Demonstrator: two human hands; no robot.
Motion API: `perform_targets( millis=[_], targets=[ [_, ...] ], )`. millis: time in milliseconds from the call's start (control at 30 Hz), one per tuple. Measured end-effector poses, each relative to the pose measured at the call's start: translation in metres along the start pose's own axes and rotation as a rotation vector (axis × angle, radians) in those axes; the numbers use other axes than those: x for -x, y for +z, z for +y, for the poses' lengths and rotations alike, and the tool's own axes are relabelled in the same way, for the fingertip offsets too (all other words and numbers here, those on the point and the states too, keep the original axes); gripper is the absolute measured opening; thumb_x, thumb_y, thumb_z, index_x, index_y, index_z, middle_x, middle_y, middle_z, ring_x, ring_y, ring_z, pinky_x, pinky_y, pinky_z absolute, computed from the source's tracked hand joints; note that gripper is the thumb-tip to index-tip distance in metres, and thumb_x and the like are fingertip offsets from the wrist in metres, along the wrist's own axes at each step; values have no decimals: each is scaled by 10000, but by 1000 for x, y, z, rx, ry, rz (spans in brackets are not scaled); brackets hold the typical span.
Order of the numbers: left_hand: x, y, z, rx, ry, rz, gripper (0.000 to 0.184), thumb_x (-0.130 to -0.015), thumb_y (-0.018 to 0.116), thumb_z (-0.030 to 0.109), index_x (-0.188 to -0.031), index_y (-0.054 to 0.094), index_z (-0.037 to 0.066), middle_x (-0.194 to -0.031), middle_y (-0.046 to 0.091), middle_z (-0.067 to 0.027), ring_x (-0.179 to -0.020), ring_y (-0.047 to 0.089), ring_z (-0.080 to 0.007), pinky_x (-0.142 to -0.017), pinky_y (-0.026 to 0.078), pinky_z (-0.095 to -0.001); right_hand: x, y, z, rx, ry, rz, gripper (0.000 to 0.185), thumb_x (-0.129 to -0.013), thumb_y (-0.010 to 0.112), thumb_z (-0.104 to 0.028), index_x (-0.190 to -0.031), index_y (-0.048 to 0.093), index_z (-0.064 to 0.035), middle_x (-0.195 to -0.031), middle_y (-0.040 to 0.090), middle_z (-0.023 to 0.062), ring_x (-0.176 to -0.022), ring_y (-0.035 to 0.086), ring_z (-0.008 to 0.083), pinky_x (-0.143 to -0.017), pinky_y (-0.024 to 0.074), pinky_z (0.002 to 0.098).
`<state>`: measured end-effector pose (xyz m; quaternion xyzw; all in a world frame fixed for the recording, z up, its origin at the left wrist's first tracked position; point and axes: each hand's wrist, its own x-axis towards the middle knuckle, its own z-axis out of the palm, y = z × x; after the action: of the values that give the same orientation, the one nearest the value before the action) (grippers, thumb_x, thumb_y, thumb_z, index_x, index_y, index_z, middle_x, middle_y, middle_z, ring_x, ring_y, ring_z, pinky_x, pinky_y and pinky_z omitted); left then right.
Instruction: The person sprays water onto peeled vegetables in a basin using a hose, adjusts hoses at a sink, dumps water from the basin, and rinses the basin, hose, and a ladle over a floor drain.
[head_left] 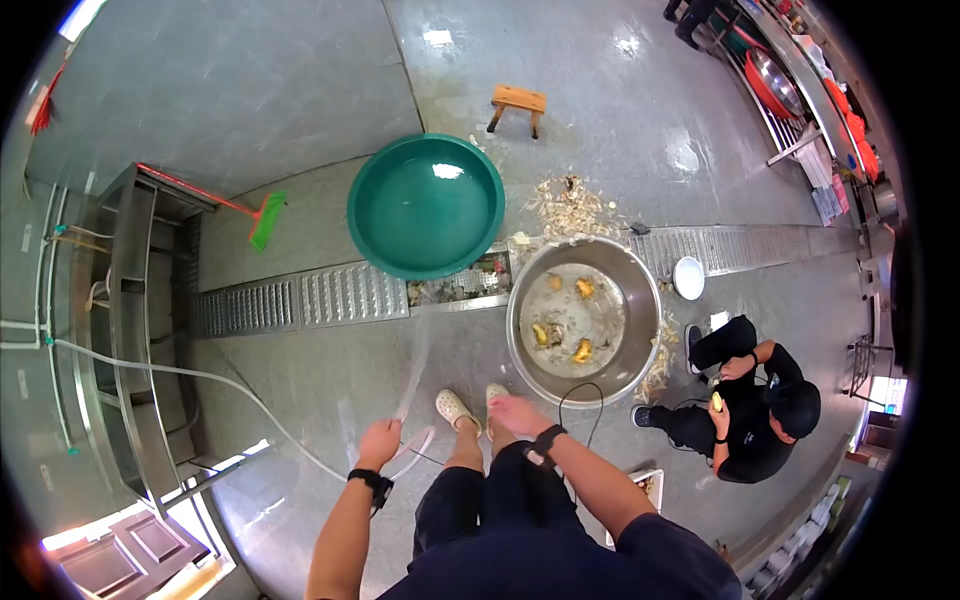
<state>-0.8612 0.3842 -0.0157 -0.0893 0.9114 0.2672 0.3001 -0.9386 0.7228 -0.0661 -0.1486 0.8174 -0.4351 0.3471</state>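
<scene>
My left hand (pixel 380 443) is closed around a clear hose (pixel 240 388), which runs in from the pipes at the left and loops beside the hand. A pale streak, like a water stream, reaches from near this hand towards the drain. My right hand (pixel 515 415) is above my right shoe, left of the large metal pot (pixel 645 285); its fingers are blurred and nothing can be made out in them. Several yellow pieces (pixel 583 350) lie in the pot's bottom. Beyond the hose hand stands a green basin (pixel 425 205), with no contents visible.
At the right a seated co-worker (pixel 745 410) holds a yellowish piece. Peelings (pixel 572 208) lie behind the pot, near a white bowl (pixel 688 278). A metal drain grate (pixel 350 295) crosses the floor. There is a wooden stool (pixel 519 98) and a green broom (pixel 267 220).
</scene>
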Motion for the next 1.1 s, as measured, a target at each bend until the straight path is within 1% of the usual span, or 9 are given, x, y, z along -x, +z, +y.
perform_targets(
  millis=[67, 133, 267, 367, 400, 467, 533, 800, 1100],
  targets=[
    [-50, -6, 14, -47, 23, -69, 343, -922, 397, 240, -1138, 557, 27, -1036, 617, -213, -943, 583, -388, -800, 455, -510, -34, 35, -35, -98, 146, -168, 496, -817, 602, -265, -1234, 493, -19, -1236, 522, 197, -1048, 566, 300, -883, 454, 358],
    [-112, 26, -1, -171, 248, 41, 295, -894, 413, 180, -1092, 565, 23, -1001, 616, -198, -913, 587, -365, -748, 467, -503, -63, 90, -28, 15, -143, 29, 596, -806, 627, -282, -1298, 410, -25, -1292, 465, 201, -1107, 528, 332, -923, 430, 374],
    [-184, 23, 32, -51, 321, 98, 246, -894, 447, 195, -1006, 588, 28, -909, 619, -220, -813, 603, -379, -676, 472, -490, -113, 67, -113, -216, 210, -116, 487, -825, 616, -240, -1218, 449, -8, -1166, 556, 163, -1096, 534, 319, -916, 417, 378],
    [-222, 11, 44, 274, 48, -3, 304, -920, 441, 263, -967, 602, 9, -945, 622, -218, -830, 608, -362, -663, 470, -466, -155, 150, -25, -709, 52, 219, 397, -862, 574, -216, -1197, 467, -31, -1076, 588, 156, -1010, 569, 280, -870, 434, 351],
    [-240, 32, 28, 368, 13, -81, 336, -922, 440, 295, -969, 606, 6, -970, 621, -215, -864, 602, -358, -693, 464, -466, -162, 151, -25, -620, 181, 296, 221, -897, 480, -99, -1064, 534, 35, -974, 613, 216, -961, 579, 368, -842, 455, 398],
    [-293, 84, -18, 554, -59, -228, 402, -927, 440, 359, -975, 614, -1, -1018, 620, -207, -931, 590, -351, -752, 450, -464, -173, 107, -45, -615, 321, 229, 270, -930, 442, -203, -1054, 549, 12, -933, 617, 219, -924, 584, 380, -807, 459, 411],
    [-307, 66, -11, 492, -11, -186, 422, -920, 451, 379, -1013, 611, -1, -1051, 614, -220, -984, 576, -353, -832, 426, -464, -190, 109, -23, -617, 381, 312, 411, -953, 383, -392, -1041, 574, -39, -912, 609, 227, -895, 581, 381, -763, 453, 416],
    [-385, -69, -6, -143, -25, -392, 457, -922, 440, 386, -1192, 556, 37, -1186, 581, -177, -1114, 520, -347, -977, 369, -440, -265, -13, -16, -817, 801, 496, 542, -940, 389, -485, -766, 577, -8, -585, 554, 84, -548, 567, 221, -542, 446, 354],
    [-483, -106, -146, -508, -60, -497, 389, -863, 505, 286, -1137, 573, 18, -1192, 557, -191, -1059, 525, -351, -871, 417, -455, -347, 89, 111, -1108, 890, 557, 600, -931, 383, -517, -660, 559, -12, -515, 518, 68, -425, 521, 203, -429, 411, 343]
  ],
)
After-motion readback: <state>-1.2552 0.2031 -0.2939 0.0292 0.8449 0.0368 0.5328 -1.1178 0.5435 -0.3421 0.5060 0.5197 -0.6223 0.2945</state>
